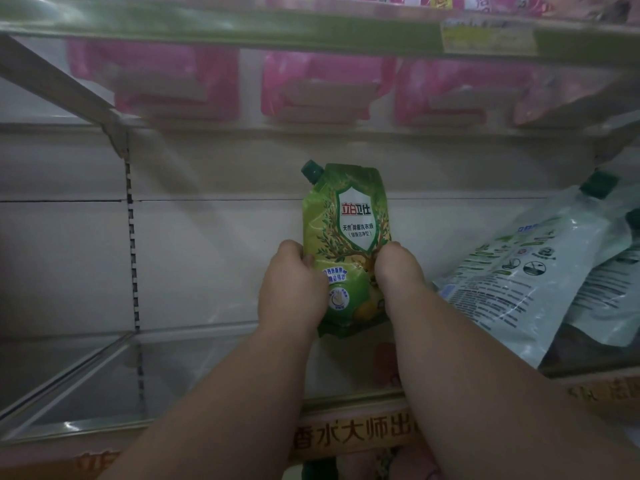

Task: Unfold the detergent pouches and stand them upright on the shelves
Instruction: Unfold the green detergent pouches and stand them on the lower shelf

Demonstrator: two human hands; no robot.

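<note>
I clasp the glossy green spouted detergent pouch (346, 244) upright with my left hand (292, 289) and right hand (398, 275); its soft base, left of the slumped white pouches (512, 271), may buckle on release.

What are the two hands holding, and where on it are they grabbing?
Both hands hold the green detergent pouch by its lower half: the left hand grips the left edge, the right hand the right edge. Its capped spout points up.

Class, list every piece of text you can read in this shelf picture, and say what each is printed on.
"立白卫仕" – green spouted detergent pouch, white shield.
"天然除菌洗衣液" – same pouch, below the brand.
"香水大师出" – orange shelf-edge strip, cut off by the right arm.
Unreadable, blurred: pouch's blue badge, white pouches' back print, yellow price tag, pink packs.
</note>
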